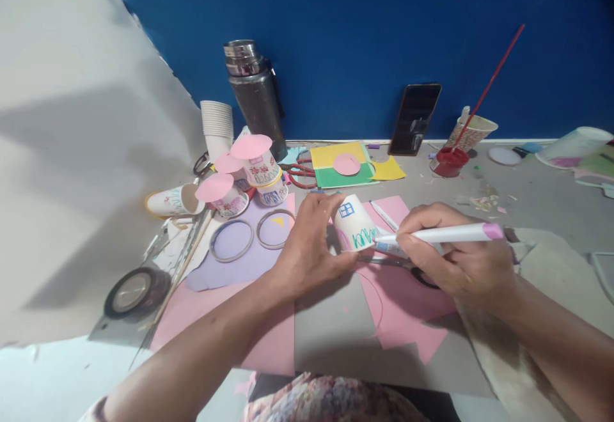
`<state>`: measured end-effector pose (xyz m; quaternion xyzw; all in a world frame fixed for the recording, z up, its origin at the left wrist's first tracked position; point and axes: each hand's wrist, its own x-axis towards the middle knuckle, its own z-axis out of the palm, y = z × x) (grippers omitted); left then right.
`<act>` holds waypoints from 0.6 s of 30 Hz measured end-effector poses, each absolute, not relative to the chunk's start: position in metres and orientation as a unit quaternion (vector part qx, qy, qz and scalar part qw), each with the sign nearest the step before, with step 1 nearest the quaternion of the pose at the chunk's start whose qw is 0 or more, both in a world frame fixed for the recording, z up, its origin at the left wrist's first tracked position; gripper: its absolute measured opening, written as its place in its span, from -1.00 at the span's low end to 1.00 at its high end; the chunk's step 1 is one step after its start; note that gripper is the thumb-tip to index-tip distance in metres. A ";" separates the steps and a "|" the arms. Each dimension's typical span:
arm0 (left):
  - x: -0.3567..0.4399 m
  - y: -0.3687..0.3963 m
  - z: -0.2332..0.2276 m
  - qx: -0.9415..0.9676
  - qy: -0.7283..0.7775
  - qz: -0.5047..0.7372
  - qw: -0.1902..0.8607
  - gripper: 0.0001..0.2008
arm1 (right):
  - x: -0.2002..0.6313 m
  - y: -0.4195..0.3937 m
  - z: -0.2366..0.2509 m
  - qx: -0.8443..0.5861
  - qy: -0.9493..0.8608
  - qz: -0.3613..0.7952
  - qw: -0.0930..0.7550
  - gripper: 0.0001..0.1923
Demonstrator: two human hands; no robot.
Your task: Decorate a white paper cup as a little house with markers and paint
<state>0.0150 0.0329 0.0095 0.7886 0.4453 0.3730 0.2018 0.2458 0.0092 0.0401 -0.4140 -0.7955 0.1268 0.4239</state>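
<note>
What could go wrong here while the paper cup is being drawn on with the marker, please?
The left hand holds the paper cup tipped on its side while the right hand presses the marker against it; the round cup may roll and smear the green scribble. The red paint pot with its long brush stands near the right elbow's side and could be knocked over.

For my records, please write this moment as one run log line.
left hand: holds paper cup on its side | right hand: holds marker, tip at cup

cup (354,224) between both hands, flask (255,94) behind, tape roll (132,291) left
</note>
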 end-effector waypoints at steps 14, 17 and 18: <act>0.015 0.031 0.010 0.791 0.456 0.343 0.219 -0.31 | 0.246 0.008 0.036 -0.403 -0.802 0.157 0.412 -0.89; 0.015 0.031 0.010 0.795 0.451 0.345 0.215 -0.30 | 0.246 0.007 0.035 -0.399 -0.794 0.160 0.431 -0.89; 0.015 0.031 0.009 0.797 0.448 0.346 0.212 -0.29 | 0.246 0.008 0.034 -0.398 -0.794 0.159 0.431 -0.89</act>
